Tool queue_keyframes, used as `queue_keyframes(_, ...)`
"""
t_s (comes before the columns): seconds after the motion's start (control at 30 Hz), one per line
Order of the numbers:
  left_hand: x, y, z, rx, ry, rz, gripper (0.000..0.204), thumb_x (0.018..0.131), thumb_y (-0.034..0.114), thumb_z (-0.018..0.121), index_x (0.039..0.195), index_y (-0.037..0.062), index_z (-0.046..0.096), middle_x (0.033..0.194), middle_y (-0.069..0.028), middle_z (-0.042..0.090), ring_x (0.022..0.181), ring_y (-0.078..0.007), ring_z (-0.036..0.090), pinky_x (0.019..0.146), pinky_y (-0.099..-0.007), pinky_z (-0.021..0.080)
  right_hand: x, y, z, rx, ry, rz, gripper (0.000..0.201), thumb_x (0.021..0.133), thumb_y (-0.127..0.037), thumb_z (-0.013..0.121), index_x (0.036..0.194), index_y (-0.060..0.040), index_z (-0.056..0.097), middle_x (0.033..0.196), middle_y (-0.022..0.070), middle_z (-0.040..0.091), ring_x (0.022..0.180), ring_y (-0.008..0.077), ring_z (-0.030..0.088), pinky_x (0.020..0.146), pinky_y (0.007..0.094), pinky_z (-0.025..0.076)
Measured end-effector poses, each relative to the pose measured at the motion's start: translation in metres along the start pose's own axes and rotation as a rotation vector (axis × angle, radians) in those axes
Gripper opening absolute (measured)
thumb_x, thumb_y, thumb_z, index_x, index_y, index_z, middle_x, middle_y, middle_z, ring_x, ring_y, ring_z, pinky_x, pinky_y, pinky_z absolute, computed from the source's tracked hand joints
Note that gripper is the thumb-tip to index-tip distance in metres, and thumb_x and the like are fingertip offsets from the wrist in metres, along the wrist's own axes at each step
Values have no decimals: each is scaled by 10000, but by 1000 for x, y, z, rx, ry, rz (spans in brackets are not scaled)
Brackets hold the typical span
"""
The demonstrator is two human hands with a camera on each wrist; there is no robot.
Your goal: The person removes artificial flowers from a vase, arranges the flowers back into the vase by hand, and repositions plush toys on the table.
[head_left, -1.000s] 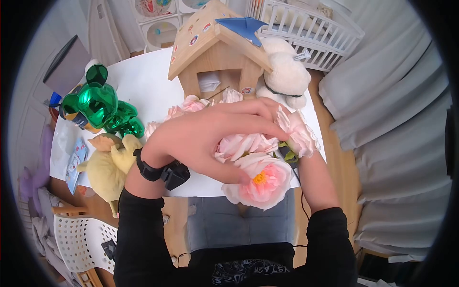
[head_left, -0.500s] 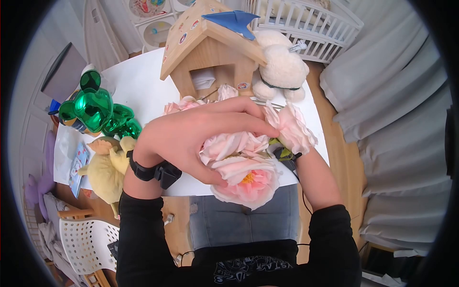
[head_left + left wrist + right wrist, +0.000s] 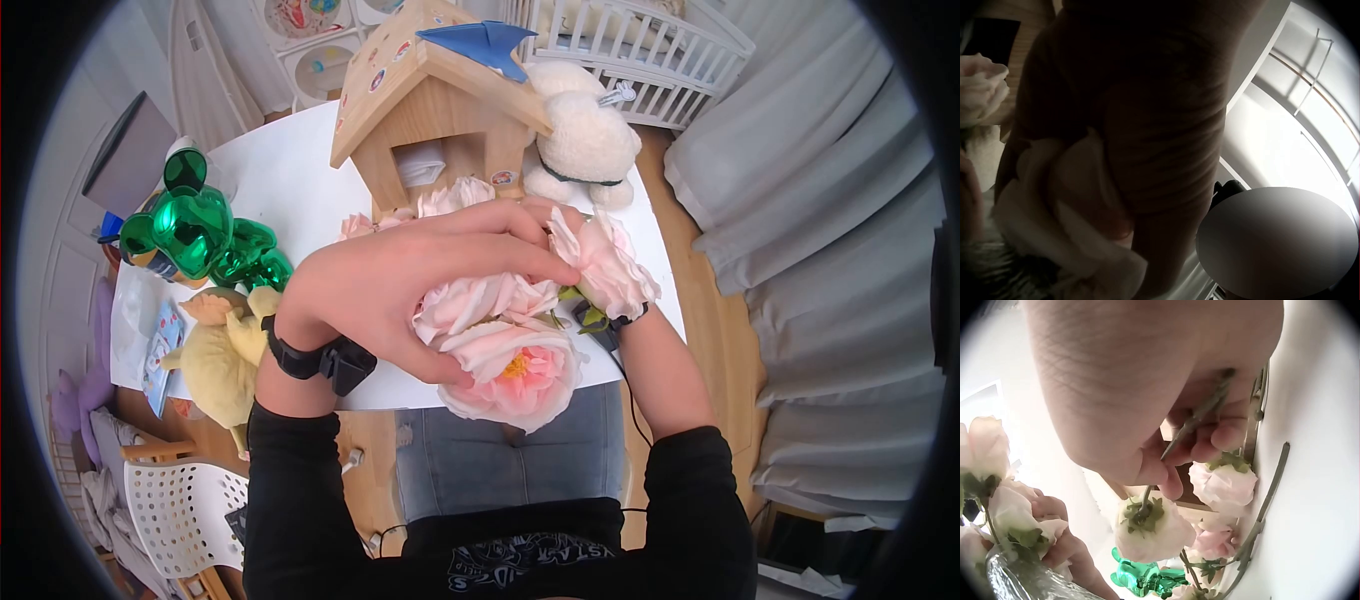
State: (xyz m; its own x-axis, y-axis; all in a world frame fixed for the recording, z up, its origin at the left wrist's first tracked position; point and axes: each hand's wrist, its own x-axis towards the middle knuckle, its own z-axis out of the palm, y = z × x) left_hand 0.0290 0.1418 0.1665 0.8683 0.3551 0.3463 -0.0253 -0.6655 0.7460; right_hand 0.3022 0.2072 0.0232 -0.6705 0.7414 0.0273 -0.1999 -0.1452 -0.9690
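Note:
My left hand [image 3: 400,275] curves over a bunch of pale pink flowers, its thumb at a wide-open bloom with a yellow centre [image 3: 515,365] and its fingers reaching to a ruffled pink flower [image 3: 610,265] on the right. In the right wrist view, a clear ridged vessel [image 3: 1029,584] stands below the bunch. My right hand [image 3: 1154,381] pinches the green stem of a pale rose [image 3: 1150,531], whose head hangs downward in that view. From the head view, most of my right hand is hidden behind the left. Petals [image 3: 1072,231] fill the space under the left palm.
Loose roses [image 3: 1222,487] with long stems lie before a wooden toy house [image 3: 440,110]. A white plush toy [image 3: 585,135] stands to its right. On the left are a shiny green bear figure [image 3: 195,230] and a yellow plush toy [image 3: 215,355]. A white table [image 3: 300,160] bears all this.
The head view has shifted slightly, and both hands and the bunch appear a little further left. A pale rose now shows beyond my left hand, covering a dark stem seen earlier.

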Motion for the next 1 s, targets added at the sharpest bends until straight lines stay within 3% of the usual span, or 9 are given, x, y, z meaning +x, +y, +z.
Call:
queue_keyframes(0.13, 1, 0, -2, -42, -17, -8, 950, 603, 180, 837, 1513, 19, 615, 1384, -142, 536, 1258, -333, 552, 1131, -412, 424, 2, -4, 8, -330, 11, -101, 290, 1007, -91, 705, 1292, -39, 680, 1247, 80, 700, 1116, 191, 654, 1029, 311, 528)
queue_keyframes(0.27, 0, -2, -3, -37, -30, -9, 974, 597, 180, 833, 1528, 16, 598, 1391, -147, 530, 1255, -337, 550, 1129, -404, 419, 6, -12, 14, -234, 19, -77, 252, 998, -83, 704, 1246, -36, 691, 1190, 86, 704, 1062, 194, 655, 988, 316, 538)
queue_keyframes(0.33, -2, -2, -4, -22, -50, -21, 994, 594, 192, 833, 1539, 12, 584, 1397, -149, 524, 1251, -334, 549, 1125, -397, 417, -1, -25, 24, -257, 60, -80, 180, 1052, -128, 693, 1205, -33, 694, 1139, 26, 683, 1045, 110, 679, 924, 273, 577)
queue_keyframes(0.47, -2, 5, -5, 1, -53, -27, 1002, 598, 199, 829, 1548, 10, 574, 1403, -156, 526, 1240, -331, 554, 1115, -399, 424, -1, -25, 19, -416, -52, -178, 232, 979, -70, 706, 1207, -30, 703, 1116, 60, 710, 985, 172, 659, 909, 297, 552)
queue_keyframes(0.57, -1, 9, -4, -19, -43, -6, 971, 660, 281, 869, 1546, 12, 578, 1409, -165, 531, 1214, -338, 566, 1097, -395, 437, -1, -19, 19, 0, 78, 86, 225, 972, -65, 712, 1193, -25, 709, 1110, 40, 714, 965, 158, 660, 878, 300, 554)
queue_keyframes(0.77, 2, 45, 29, 288, 342, 3, 622, 872, 493, 827, 1290, 34, 780, 1280, -180, 622, 1271, -421, 596, 1127, -517, 456, -5, -18, 24, -11, 153, 65, 184, 992, -73, 749, 1170, -31, 732, 1102, -6, 700, 1023, 103, 656, 923, 287, 547)
queue_keyframes(0.83, 8, 65, 38, 931, 431, 133, 540, 853, 509, 834, 1194, 91, 829, 1250, -174, 657, 1304, -461, 588, 1116, -567, 471, -6, -12, 23, -86, 136, 17, 174, 993, -70, 741, 1162, -30, 735, 1103, -2, 705, 1021, 114, 660, 920, 293, 548)
queue_keyframes(0.87, 9, 55, 44, 948, 474, 265, 501, 814, 498, 845, 1146, 124, 834, 1313, -177, 661, 1291, -471, 586, 1080, -552, 492, -5, -8, 24, -122, 123, -3, 169, 994, -69, 737, 1158, -29, 736, 1104, 1, 708, 1021, 119, 663, 918, 296, 548)
queue_keyframes(1.0, 16, 62, 48, 672, 236, 15, 408, 837, 437, 846, 1024, 79, 792, 1381, -198, 647, 1273, -467, 597, 1059, -564, 478, 1, -3, 19, -295, 71, -94, 151, 997, -63, 721, 1142, -27, 741, 1107, 11, 720, 1018, 140, 672, 912, 307, 549)
